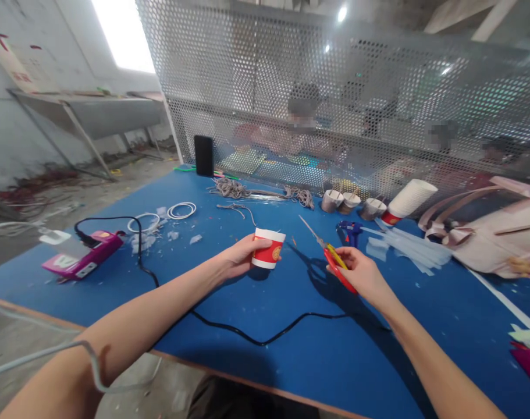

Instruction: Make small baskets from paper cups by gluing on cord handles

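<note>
My left hand (pixel 244 256) is closed around a red and white paper cup (pixel 265 251), held upright above the blue table. To its right, my right hand (pixel 356 269) grips scissors (pixel 334 259) with red and yellow handles. The scissors' blades look nearly together and point away to the upper left, apart from the cup. Behind the cup, a thin piece of grey cord (pixel 236 207) lies on the table. Beyond my right hand is a blue glue gun (pixel 349 230), with translucent glue sticks (pixel 411 247) beside it.
Several cord-wrapped cups (pixel 332 201) and a leaning stack of paper cups (pixel 411 198) line the back. Grey cord bundles (pixel 230 187) and a phone (pixel 204 155) stand before a perforated metal panel (pixel 247 75). A purple power strip (pixel 84 256), black cable (pixel 265 342) and pink bag (pixel 500 233) occupy the table (pixel 230 361).
</note>
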The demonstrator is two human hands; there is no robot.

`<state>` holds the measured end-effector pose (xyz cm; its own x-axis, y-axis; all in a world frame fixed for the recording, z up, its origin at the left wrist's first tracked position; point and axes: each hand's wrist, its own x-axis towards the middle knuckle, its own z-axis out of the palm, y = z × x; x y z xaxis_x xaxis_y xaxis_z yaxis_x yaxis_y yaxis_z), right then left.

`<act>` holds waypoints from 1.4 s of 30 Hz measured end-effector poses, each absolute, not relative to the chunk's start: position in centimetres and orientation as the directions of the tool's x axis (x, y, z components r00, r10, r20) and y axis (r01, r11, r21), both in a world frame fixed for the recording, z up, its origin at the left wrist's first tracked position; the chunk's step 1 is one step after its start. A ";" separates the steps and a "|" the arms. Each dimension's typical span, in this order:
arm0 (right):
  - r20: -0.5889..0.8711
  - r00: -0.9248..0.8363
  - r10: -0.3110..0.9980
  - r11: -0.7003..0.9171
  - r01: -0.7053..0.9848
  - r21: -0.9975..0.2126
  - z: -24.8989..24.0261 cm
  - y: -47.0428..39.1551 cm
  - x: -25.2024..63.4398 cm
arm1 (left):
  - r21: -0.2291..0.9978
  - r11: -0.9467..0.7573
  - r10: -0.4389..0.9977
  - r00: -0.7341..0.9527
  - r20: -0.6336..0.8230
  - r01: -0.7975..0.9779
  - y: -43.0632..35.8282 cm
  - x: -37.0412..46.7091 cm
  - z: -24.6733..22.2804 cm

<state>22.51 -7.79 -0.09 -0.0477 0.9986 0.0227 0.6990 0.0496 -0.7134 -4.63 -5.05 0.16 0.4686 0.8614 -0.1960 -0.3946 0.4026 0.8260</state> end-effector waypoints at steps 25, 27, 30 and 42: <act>0.215 -0.340 0.916 0.401 0.735 -0.547 1.0 -12.5 21.7 | 0.818 0.521 0.702 0.667 -0.249 -0.243 -6.7 -4.5 0.3; 0.224 -0.340 0.913 0.406 0.728 -0.552 1.0 -12.5 21.7 | 0.819 0.523 0.700 0.666 -0.257 -0.235 -6.8 -4.4 0.4; 0.226 -0.347 0.910 0.413 0.718 -0.560 1.0 -12.5 21.7 | 0.814 0.531 0.695 0.671 -0.259 -0.235 -6.9 -4.3 0.6; 0.170 -0.366 0.915 0.391 0.697 -0.601 1.4 -12.8 21.6 | 0.808 0.539 0.678 0.691 -0.250 -0.237 -7.1 -4.3 0.5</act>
<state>21.56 -12.75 1.36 -0.3664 0.9148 0.1698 0.6970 0.3908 -0.6012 -4.35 -7.10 0.46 0.6912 0.6780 -0.2501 -0.2366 0.5394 0.8081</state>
